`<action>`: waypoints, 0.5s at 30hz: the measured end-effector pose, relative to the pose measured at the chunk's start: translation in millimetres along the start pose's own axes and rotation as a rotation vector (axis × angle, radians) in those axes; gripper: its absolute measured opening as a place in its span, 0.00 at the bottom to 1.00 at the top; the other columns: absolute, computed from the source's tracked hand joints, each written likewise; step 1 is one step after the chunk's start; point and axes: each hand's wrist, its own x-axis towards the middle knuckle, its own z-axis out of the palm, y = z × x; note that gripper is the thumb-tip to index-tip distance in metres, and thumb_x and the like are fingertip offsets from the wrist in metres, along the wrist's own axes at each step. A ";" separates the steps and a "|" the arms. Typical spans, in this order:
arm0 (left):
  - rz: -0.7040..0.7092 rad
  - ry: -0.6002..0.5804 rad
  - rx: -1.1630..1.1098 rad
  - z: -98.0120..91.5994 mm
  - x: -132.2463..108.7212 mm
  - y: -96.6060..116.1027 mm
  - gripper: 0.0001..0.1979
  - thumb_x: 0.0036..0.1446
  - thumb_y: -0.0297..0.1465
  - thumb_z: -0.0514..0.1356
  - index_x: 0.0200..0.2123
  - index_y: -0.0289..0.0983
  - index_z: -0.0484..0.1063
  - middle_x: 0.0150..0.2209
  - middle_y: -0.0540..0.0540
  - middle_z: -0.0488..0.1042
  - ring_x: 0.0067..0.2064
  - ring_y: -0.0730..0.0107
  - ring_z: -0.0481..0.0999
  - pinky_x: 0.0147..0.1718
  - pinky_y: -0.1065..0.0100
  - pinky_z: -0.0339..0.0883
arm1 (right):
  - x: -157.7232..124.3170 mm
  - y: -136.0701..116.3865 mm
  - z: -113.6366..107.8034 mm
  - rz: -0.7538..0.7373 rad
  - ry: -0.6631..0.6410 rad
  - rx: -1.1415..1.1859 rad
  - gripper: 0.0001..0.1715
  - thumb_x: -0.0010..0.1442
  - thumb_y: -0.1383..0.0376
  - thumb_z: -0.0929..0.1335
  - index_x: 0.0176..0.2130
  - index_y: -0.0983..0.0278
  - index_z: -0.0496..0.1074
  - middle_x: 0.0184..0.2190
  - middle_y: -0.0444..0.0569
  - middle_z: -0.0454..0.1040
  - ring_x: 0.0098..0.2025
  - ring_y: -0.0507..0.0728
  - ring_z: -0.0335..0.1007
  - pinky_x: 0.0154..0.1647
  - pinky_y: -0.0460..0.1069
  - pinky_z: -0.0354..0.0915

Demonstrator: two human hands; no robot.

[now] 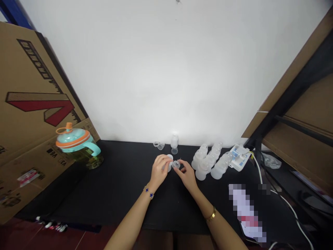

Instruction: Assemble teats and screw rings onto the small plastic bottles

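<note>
left hand curled around a translucent plastic bottle, fingers wrapped, bottle body partly hidden by them. right hand has fingertips pinching a small clear round fitting, held just beside the bottle. risk: fitting is small and smooth, so a slack pinch could drop it onto the black counter, where it may roll toward the row of bottles. a hard knock could also tip them.

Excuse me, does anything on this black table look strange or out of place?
Yes, at the lower right of the black tabletop, a pixelated patch covers a flat object, perhaps a phone, so its surface cannot be read. Nothing looks spilled around the frosted plastic bottles.
</note>
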 end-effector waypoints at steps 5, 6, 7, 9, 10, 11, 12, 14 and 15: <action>0.013 0.021 0.008 -0.2 -0.5 0.0 0.12 0.68 0.29 0.54 0.42 0.42 0.78 0.43 0.44 0.79 0.49 0.60 0.76 0.52 0.56 0.70 | -0.7 2.9 0.7 0.013 -0.015 -0.003 0.22 0.56 0.55 0.73 0.49 0.61 0.76 0.49 0.52 0.76 0.25 0.51 0.67 0.33 0.52 0.70; 0.008 0.032 0.013 0.2 -0.9 -0.5 0.11 0.68 0.30 0.55 0.43 0.42 0.78 0.43 0.43 0.78 0.49 0.60 0.76 0.52 0.57 0.70 | -0.7 3.7 0.7 0.012 -0.017 -0.005 0.22 0.56 0.55 0.73 0.49 0.61 0.76 0.49 0.52 0.76 0.25 0.51 0.68 0.34 0.52 0.70; -0.003 0.040 0.018 0.7 -1.4 -1.0 0.10 0.67 0.30 0.56 0.44 0.42 0.78 0.45 0.43 0.78 0.50 0.60 0.76 0.52 0.57 0.70 | -0.8 4.5 0.8 0.011 -0.019 -0.008 0.22 0.56 0.56 0.73 0.49 0.61 0.75 0.49 0.52 0.76 0.26 0.51 0.68 0.34 0.52 0.70; -0.031 0.039 0.032 2.0 -2.3 -1.9 0.09 0.66 0.32 0.58 0.46 0.42 0.77 0.48 0.42 0.77 0.53 0.59 0.75 0.54 0.57 0.70 | -0.8 5.3 0.8 0.007 -0.019 -0.009 0.23 0.56 0.56 0.73 0.49 0.61 0.75 0.50 0.53 0.76 0.26 0.51 0.68 0.35 0.52 0.70; -0.048 0.031 0.039 2.7 -2.7 -2.4 0.10 0.65 0.32 0.59 0.48 0.42 0.77 0.51 0.42 0.76 0.55 0.58 0.74 0.56 0.56 0.69 | -0.7 5.3 0.9 0.009 -0.017 -0.009 0.23 0.57 0.56 0.72 0.50 0.62 0.75 0.50 0.53 0.76 0.26 0.51 0.68 0.35 0.52 0.70; -0.065 0.017 0.044 3.6 -3.0 -3.1 0.12 0.64 0.33 0.60 0.50 0.42 0.76 0.54 0.41 0.74 0.57 0.57 0.73 0.58 0.55 0.68 | -0.7 5.1 0.9 0.015 -0.011 -0.007 0.24 0.56 0.55 0.73 0.51 0.62 0.74 0.50 0.53 0.76 0.26 0.52 0.68 0.34 0.52 0.70; -0.086 0.002 0.044 4.6 -3.3 -4.0 0.14 0.63 0.33 0.61 0.52 0.42 0.75 0.57 0.41 0.73 0.59 0.56 0.72 0.60 0.54 0.66 | -0.6 4.7 0.9 0.027 0.000 -0.003 0.25 0.56 0.55 0.73 0.51 0.62 0.74 0.49 0.53 0.76 0.26 0.52 0.68 0.34 0.52 0.70; -0.131 -0.024 0.025 7.0 -4.2 -6.7 0.20 0.61 0.33 0.63 0.57 0.43 0.72 0.61 0.40 0.70 0.63 0.54 0.70 0.61 0.53 0.65 | -0.3 3.5 0.7 0.053 0.034 0.009 0.27 0.56 0.54 0.73 0.52 0.62 0.73 0.49 0.53 0.76 0.26 0.52 0.68 0.33 0.52 0.70; -0.155 -0.037 0.009 8.4 -4.9 -8.4 0.22 0.61 0.33 0.63 0.58 0.43 0.70 0.62 0.40 0.69 0.63 0.53 0.69 0.61 0.52 0.65 | -0.1 3.0 0.4 0.067 0.050 0.015 0.28 0.56 0.53 0.73 0.52 0.62 0.72 0.48 0.53 0.77 0.26 0.52 0.68 0.33 0.52 0.70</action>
